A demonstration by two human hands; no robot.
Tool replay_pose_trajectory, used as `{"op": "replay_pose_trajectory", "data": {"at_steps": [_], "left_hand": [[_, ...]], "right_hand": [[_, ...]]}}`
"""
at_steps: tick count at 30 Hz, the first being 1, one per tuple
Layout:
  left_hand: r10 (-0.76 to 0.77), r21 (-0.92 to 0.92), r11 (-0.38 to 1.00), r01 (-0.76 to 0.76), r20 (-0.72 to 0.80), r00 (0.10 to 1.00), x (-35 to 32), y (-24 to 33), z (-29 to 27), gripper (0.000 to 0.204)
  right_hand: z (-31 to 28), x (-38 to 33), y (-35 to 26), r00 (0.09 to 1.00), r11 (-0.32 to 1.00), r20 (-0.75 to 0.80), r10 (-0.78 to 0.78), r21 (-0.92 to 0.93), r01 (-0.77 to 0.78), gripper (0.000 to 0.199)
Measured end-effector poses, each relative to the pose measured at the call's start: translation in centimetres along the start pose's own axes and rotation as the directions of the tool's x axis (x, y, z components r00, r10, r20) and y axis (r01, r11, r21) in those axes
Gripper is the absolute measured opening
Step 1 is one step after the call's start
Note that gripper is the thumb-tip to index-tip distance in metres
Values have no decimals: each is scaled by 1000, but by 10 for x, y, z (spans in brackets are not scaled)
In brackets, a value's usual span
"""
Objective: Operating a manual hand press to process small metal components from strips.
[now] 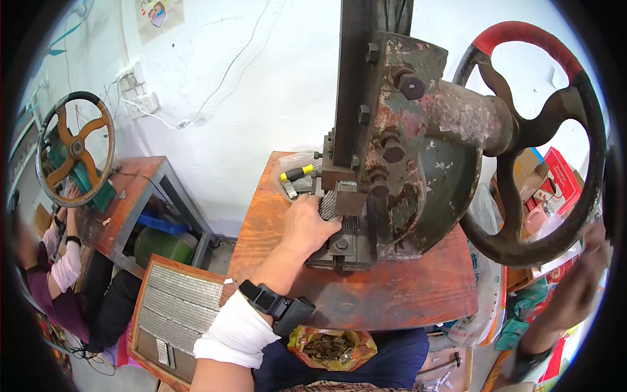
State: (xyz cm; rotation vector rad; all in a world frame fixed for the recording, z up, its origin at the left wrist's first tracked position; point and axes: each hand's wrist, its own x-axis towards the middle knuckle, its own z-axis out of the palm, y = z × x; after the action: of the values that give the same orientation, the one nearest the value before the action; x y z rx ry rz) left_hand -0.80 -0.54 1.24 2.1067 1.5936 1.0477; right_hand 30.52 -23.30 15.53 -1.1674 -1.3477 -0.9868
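My left hand (304, 225) reaches to the foot of the hand press (408, 137), its fingers and thumb closed round a short stack of small grey metal pieces (328, 205). The stack sits right beside the press's ram block (350, 201) and the ridged die (351, 223) under it. Motion smears my right hand (588, 258), which is low at the far right, close to the rim of the big handwheel (578, 225). Whether it touches the rim, I cannot tell. Red wrapping covers the top of that wheel.
A yellow and black screwdriver (297, 173) rests in a tub behind my left hand. Left of the wooden table (418, 294) stands a tray (176, 300) with rows of metal pieces. A bag of metal scraps (333, 349) is in my lap. Another person (59, 261) works by a second wheel.
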Motion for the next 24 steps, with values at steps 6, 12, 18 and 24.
{"op": "replay_pose_trajectory", "data": {"at_steps": [6,12,18,24], "left_hand": [[-282,-547,739,392,277,919,-28,-28,-30,44],[-289,-534,750,390,265,920,-115,-44,-39,49],[292,15,955,-295,117,949,-144,-41,3,49],[162,-49,986,-158,82,983,-146,-45,5,86]], "right_hand": [[16,-119,-38,733,872,640,231,198,-448,23],[18,-186,-41,523,722,775,354,129,-680,20],[69,-196,-84,563,819,818,-120,402,-410,31],[131,-190,-165,426,867,793,-435,496,-38,64]]}}
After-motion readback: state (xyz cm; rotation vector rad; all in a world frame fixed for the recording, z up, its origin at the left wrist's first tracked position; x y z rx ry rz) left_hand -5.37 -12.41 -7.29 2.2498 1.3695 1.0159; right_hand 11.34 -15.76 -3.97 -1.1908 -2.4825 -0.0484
